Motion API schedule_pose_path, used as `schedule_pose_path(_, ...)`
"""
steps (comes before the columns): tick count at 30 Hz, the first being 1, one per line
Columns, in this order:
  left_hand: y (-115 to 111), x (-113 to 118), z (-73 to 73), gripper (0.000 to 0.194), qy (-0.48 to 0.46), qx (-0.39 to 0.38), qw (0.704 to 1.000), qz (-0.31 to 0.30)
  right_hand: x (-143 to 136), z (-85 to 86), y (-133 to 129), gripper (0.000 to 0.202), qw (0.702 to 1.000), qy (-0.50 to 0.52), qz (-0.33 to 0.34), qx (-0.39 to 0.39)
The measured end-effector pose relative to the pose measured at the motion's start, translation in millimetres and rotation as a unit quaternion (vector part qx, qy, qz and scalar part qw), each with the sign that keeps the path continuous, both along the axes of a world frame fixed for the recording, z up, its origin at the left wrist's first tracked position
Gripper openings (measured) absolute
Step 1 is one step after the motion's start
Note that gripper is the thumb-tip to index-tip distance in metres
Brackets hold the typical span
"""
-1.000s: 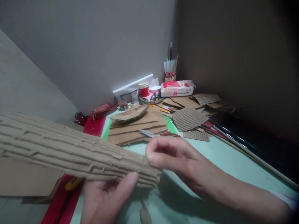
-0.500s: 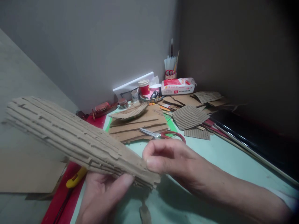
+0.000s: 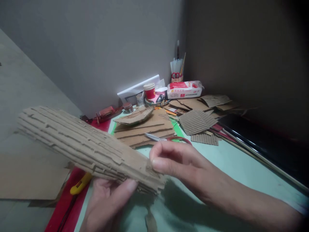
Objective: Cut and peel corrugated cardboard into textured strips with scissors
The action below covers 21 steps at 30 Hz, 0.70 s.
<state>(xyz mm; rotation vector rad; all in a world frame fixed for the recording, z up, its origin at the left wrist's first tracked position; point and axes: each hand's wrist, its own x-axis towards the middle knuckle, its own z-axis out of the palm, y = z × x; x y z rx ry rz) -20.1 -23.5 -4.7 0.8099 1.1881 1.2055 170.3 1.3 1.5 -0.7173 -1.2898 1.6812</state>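
A long piece of layered cardboard (image 3: 84,145), its surface ridged with torn strips, slants from the left down to the centre. My left hand (image 3: 111,199) grips its lower edge, thumb on the front and fingers underneath. At the right end, my right hand (image 3: 178,164) pinches a small torn flap (image 3: 150,167) of the cardboard surface between thumb and forefinger. Just beyond my right hand lie scissors (image 3: 166,138) with red handles, resting partly on flat cardboard sheets (image 3: 145,129).
A yellow cutter (image 3: 80,184) lies on the red strip at left. Corrugated pieces (image 3: 196,121) and a black glossy object (image 3: 260,145) are at right. Behind stand a red cup (image 3: 149,91), a tissue pack (image 3: 184,90) and a brush holder (image 3: 177,77). A cardboard scrap (image 3: 151,222) lies in front.
The cardboard's left end has shifted rightward and slightly down. A small flap now shows lifted under my right fingertips, which have moved slightly up. My left hand keeps its hold.
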Motion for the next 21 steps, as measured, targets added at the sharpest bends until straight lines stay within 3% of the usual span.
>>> schedule_pose_path(4, -0.3, 5.7, 2.6, 0.034, 0.026, 0.025, 0.999, 0.026, -0.7, 7.4, -3.7, 0.018, 0.99, -0.092, -0.055, 0.095)
schedule_pose_path(9, 1.3, 5.3, -0.7, 0.041, 0.031, 0.035, 0.999, -0.002, 2.4, 12.3, -5.4, 0.018, 0.95, -0.206, -0.085, 0.221)
schedule_pose_path(13, 4.5, 4.1, -5.8, 0.047, 0.021, 0.075, 0.997, -0.011, 4.5, 7.9, -2.1, 0.021, 0.923, -0.254, -0.095, 0.273)
schedule_pose_path(18, 9.3, 7.6, -10.0, 0.026, -0.007, 0.121, 0.992, -0.041, -1.3, -13.1, 6.1, 0.024, 0.827, -0.286, -0.195, 0.443)
schedule_pose_path(21, 11.1, 8.4, -11.7, 0.019, -0.025, 0.127, 0.99, -0.048, -0.9, -20.1, 8.8, 0.022, 0.813, -0.283, -0.217, 0.461)
